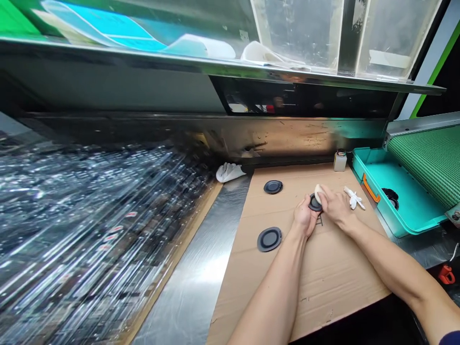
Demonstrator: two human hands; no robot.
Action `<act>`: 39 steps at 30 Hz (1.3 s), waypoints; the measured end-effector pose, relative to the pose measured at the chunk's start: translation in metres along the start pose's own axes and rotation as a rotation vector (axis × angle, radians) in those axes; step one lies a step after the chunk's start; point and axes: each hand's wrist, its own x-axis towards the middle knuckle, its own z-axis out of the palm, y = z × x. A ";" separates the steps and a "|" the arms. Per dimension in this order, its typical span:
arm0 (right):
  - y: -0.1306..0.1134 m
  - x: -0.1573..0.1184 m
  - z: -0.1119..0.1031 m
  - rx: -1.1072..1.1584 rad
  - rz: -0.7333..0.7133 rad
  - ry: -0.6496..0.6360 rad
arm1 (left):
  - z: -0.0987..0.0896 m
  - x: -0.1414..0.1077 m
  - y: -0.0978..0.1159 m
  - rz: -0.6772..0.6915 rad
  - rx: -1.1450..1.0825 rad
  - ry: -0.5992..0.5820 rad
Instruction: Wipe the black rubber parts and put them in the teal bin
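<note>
My left hand (303, 216) grips a black round disc (315, 204) with a raised ring, held above the cardboard sheet (287, 282). Pinched in my right hand (337, 207) is a small off-white pad (317, 193), which touches the disc's upper face. Two more black discs lie on the cardboard to the left of my hands: a far disc (273, 187) and a larger near disc (269, 239). A crumpled white cloth or tissue (354, 198) rests just right of my right hand.
A small bottle (339, 160) stands at the cardboard's back edge. On the right, a turquoise tray (413, 225) with an orange handle holds black parts, beneath a green conveyor belt (431, 153). Clear-wrapped goods (89, 239) fill the left. A white glove (229, 172) lies behind.
</note>
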 end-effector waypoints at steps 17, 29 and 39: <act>0.003 0.003 0.001 0.004 0.015 -0.026 | -0.005 0.003 -0.002 0.028 0.056 -0.001; 0.022 0.001 -0.013 0.359 -0.114 -0.127 | -0.004 0.001 -0.002 0.043 0.090 0.015; 0.018 -0.003 -0.017 0.229 0.077 -0.063 | -0.007 0.002 -0.005 0.109 0.161 -0.020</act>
